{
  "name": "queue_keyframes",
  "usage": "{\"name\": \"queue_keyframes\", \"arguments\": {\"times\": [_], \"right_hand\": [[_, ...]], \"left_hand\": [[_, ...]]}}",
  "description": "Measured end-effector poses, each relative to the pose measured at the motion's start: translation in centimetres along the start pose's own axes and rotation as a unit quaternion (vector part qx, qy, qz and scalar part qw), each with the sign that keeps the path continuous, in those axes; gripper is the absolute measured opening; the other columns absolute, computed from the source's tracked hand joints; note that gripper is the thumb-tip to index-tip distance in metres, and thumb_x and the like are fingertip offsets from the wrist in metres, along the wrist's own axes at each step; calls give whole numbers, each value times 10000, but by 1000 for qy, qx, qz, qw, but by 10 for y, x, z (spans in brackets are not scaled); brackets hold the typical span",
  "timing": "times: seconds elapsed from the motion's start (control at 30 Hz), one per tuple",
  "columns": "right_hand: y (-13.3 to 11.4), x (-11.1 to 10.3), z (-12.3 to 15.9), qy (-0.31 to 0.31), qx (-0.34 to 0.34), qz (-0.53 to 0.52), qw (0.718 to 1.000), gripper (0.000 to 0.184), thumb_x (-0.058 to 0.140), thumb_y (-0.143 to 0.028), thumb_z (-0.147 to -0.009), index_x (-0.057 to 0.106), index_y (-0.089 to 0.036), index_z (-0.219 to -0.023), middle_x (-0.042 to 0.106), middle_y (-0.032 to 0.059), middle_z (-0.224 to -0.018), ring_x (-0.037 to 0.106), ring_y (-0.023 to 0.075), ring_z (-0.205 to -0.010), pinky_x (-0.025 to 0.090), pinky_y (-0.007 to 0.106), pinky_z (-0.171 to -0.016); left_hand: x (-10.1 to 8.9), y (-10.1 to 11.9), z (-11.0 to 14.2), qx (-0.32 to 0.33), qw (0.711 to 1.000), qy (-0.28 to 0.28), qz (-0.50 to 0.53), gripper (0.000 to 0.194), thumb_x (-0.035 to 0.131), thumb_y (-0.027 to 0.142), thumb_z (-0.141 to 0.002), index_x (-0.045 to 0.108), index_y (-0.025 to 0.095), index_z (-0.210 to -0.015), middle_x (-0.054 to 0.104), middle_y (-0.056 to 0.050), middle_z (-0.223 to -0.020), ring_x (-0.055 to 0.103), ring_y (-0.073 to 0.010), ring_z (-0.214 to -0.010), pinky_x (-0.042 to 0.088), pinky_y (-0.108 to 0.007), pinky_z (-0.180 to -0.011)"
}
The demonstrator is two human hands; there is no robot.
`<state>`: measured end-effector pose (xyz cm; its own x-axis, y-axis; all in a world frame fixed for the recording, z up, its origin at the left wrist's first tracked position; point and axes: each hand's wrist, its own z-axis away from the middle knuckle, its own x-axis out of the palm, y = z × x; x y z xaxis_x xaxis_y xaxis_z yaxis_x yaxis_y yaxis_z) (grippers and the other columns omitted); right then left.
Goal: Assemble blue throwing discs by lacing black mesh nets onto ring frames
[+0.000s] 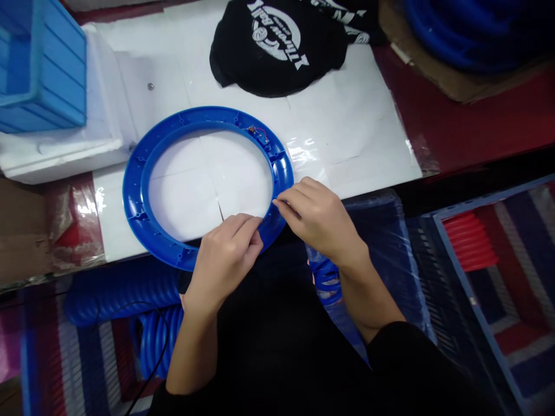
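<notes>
A blue plastic ring [143,173] lies flat on the white-covered table [355,133], its near edge at the table's front. A small red-wired part [256,132] sits on its far right rim. My left hand [225,254] rests on the ring's near rim with fingers curled and pressed together against it. My right hand [316,219] pinches at the ring's inner right edge, fingertips together. What the fingertips hold, if anything, is too small to make out.
A black cap with white print [277,46] lies at the back. A blue crate [43,63] stands on a white block at the far left. Blue corrugated hose [121,289] coils below the table edge; red hose [470,240] lies in a bin at right.
</notes>
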<state>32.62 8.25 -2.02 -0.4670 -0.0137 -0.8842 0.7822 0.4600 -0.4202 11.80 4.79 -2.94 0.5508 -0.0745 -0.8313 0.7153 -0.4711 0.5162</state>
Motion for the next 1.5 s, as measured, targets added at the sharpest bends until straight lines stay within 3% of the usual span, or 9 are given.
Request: {"name": "queue_keyframes", "arguments": {"times": [0.17, 0.3, 0.5, 0.6, 0.73, 0.83, 1.07, 1.3, 1.5], "right_hand": [[-3, 11, 6, 19, 15, 29, 999, 356, 425, -195, -1092, 686, -164, -852, 693, 100, -814, 542, 229, -808, 463, 369, -791], [-10, 12, 6, 18, 43, 8, 999, 288, 464, -170, -1068, 653, -175, -850, 655, 80, -800, 542, 215, -782, 448, 350, -754], [-3, -2, 2, -46, 63, -50, 996, 235, 505, -155, -1044, 650, -179, -861, 668, 78, -842, 588, 220, -836, 451, 345, -770], [11, -20, -5, -100, 38, -100, 989, 147, 590, -162, -1017, 672, -189, -898, 689, 46, -859, 606, 206, -848, 459, 330, -787], [20, -32, -19, -75, -39, -39, 996, 167, 578, -155, -1018, 678, -184, -887, 681, 67, -868, 575, 235, -882, 445, 359, -798], [18, -25, -25, -65, -73, 29, 995, 224, 515, -132, -1035, 684, -170, -894, 679, 97, -892, 548, 256, -907, 430, 377, -799], [9, 0, -6, -21, -52, 129, 990, 250, 504, -91, -1026, 683, -152, -862, 670, 94, -838, 525, 251, -839, 400, 375, -755], [-17, 8, 13, 22, -13, 135, 991, 280, 492, -42, -995, 650, -176, -806, 642, 63, -772, 493, 229, -752, 346, 376, -695], [-21, 4, 13, -49, -14, 78, 996, 259, 515, -59, -1004, 646, -171, -812, 652, 66, -804, 518, 229, -787, 390, 365, -711]], "left_hand": [[-9, 2, -3, -27, 998, -27, 53, 229, 545, 160, -1002, 707, 178, -1163, 774, -74, -1085, 732, -214, -980, 577, -345, -862], [-12, 16, -17, -70, 995, -73, -3, 197, 589, 212, -986, 709, 187, -1141, 769, -78, -1079, 730, -244, -948, 544, -348, -753], [1, 25, -33, -102, 992, -55, -53, 163, 546, 145, -966, 702, 191, -957, 749, -55, -947, 689, -206, -768, 388, -326, -586], [6, 20, -31, -112, 992, -41, -43, 107, 584, 150, -930, 675, 205, -918, 731, -33, -901, 676, -196, -761, 383, -312, -596], [8, 16, -29, -104, 993, -40, -31, 99, 583, 136, -913, 657, 203, -907, 723, -23, -893, 678, -192, -781, 422, -303, -632], [8, 13, -27, -90, 995, -40, -29, 102, 576, 131, -918, 654, 196, -908, 722, -24, -895, 671, -183, -770, 439, -300, -642], [0, 7, -24, -42, 997, -64, 2, 151, 541, 195, -989, 682, 190, -1041, 726, -29, -958, 688, -172, -800, 456, -292, -652], [-4, 27, -42, -81, 985, -102, -115, 181, 514, 139, -974, 689, 179, -994, 729, -64, -981, 688, -216, -750, 315, -336, -545], [-2, 15, -33, -60, 993, -99, -38, 221, 552, 139, -972, 726, 212, -1089, 761, -34, -1031, 722, -214, -842, 420, -326, -619]]}}
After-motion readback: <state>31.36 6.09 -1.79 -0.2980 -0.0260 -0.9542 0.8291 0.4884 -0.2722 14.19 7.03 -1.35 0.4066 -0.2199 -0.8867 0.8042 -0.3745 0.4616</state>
